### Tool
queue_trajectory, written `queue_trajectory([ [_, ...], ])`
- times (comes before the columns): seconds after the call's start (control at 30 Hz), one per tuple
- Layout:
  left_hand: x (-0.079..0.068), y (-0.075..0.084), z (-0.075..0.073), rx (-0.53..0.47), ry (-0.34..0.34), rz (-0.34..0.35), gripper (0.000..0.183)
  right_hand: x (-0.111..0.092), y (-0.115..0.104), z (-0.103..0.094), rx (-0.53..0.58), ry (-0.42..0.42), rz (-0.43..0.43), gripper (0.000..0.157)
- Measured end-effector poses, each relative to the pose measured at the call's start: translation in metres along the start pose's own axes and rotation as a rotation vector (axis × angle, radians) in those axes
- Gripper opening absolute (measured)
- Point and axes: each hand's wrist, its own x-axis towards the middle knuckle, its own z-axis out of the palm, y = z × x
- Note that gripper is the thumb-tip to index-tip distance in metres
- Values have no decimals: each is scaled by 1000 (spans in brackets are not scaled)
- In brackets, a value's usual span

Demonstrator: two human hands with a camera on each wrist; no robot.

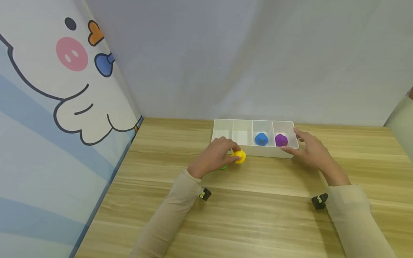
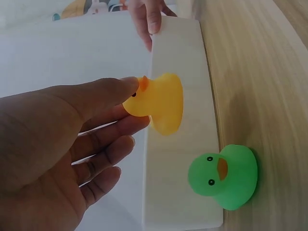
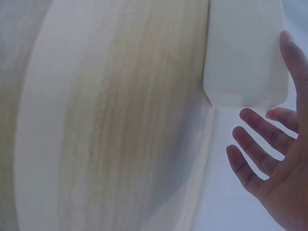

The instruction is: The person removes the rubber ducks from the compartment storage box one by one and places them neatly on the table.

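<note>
My left hand pinches a yellow rubber duck by its head, between thumb and fingertips. The duck is held just in front of a white divided box. Low by the box's front wall, a green rubber duck stands on the table, mostly hidden under my left hand in the head view. A blue duck sits in the box's third compartment from the left, and a purple duck in the rightmost one. At the box's right end, my right hand touches the rim with thumb and index finger, other fingers loosely spread.
The box stands on a wood-grain table, close to a pale back wall. On the left rises a panel with a cartoon print. Small black devices show beside both sleeves.
</note>
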Motion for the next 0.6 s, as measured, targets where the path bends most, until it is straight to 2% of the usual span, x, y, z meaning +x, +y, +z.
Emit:
queue_trajectory([
  [0.27, 1, -3, 12, 43, -18, -4, 27, -2, -3, -2, 9, -13, 18, 96],
  [0.6, 5, -3, 23, 97, -62, -60, 28, -5, -4, -1, 24, 0, 25, 95],
])
